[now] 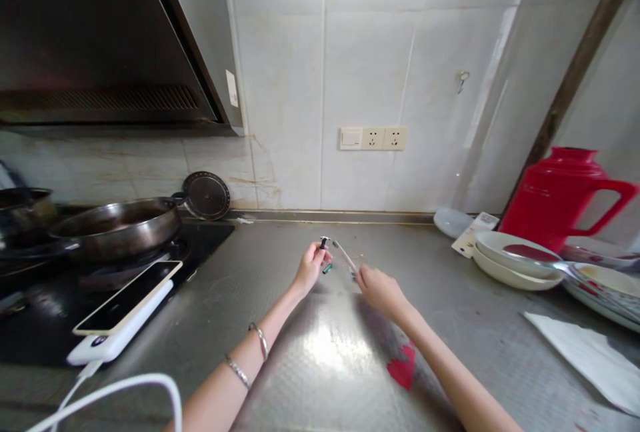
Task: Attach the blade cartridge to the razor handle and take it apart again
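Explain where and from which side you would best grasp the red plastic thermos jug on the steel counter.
Grip the red plastic thermos jug by its loop handle, probably coming from the right. The handle juts out to that side, with an open gap for fingers, while the stacked white bowls crowd the jug's front and left.

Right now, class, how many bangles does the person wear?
2, both on the left forearm: one bangle near the wrist, the other higher up, toward the elbow. The right arm shows none, and none seems hidden.
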Motion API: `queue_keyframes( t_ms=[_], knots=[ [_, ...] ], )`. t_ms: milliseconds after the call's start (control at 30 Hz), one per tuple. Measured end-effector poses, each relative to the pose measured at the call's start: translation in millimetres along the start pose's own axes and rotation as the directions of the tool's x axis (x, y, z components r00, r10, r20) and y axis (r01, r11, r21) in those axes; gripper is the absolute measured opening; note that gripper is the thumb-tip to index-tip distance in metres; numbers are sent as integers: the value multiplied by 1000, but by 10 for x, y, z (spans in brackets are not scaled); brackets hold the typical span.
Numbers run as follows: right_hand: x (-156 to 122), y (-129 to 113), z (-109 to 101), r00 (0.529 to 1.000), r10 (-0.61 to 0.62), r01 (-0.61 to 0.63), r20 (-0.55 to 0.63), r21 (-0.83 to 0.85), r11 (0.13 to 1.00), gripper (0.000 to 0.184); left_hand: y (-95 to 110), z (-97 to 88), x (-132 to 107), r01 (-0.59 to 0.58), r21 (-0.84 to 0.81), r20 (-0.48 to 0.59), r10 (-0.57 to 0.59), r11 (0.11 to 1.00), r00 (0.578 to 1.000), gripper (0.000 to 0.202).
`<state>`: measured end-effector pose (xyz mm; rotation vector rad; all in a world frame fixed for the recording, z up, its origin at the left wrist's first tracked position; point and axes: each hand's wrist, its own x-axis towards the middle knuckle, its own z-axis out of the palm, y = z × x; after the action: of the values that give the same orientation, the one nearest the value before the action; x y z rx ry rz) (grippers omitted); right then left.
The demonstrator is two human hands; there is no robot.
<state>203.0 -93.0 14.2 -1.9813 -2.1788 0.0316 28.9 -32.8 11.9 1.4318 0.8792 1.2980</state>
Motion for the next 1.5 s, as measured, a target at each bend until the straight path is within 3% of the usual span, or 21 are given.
queue_keyframes(
  t_ms=[100,233,333,633,867,1367,1500],
  knots=[
    [80,236,-96,988,-21,50,-151,194,980,36,2,-18,1,-32,48,-35,33,998,999,12],
    [156,500,-163,916,-57,245,-398,441,864,38,-32,-26,-24,-84,68,-53,87,994,995,20],
    [167,574,-189,880,-31,306,-474,515,801,42,-54,7,-82,-104,69,-24,106,992,994,27],
    [43,386,-321,896,-91,339,-435,537,773,44,-201,119,-223,-184,160,-18,189,970,982,24],
    [70,401,-227,915,-90,304,-393,527,793,43,-154,193,-308,-205,147,1,207,968,978,24],
    [53,374,-238,875,-107,391,-472,559,732,39,-166,272,-368,-246,82,2,247,966,969,29],
    [53,363,-239,871,-111,375,-478,501,780,38,-163,269,-367,-239,93,-4,240,967,971,31]
  ],
)
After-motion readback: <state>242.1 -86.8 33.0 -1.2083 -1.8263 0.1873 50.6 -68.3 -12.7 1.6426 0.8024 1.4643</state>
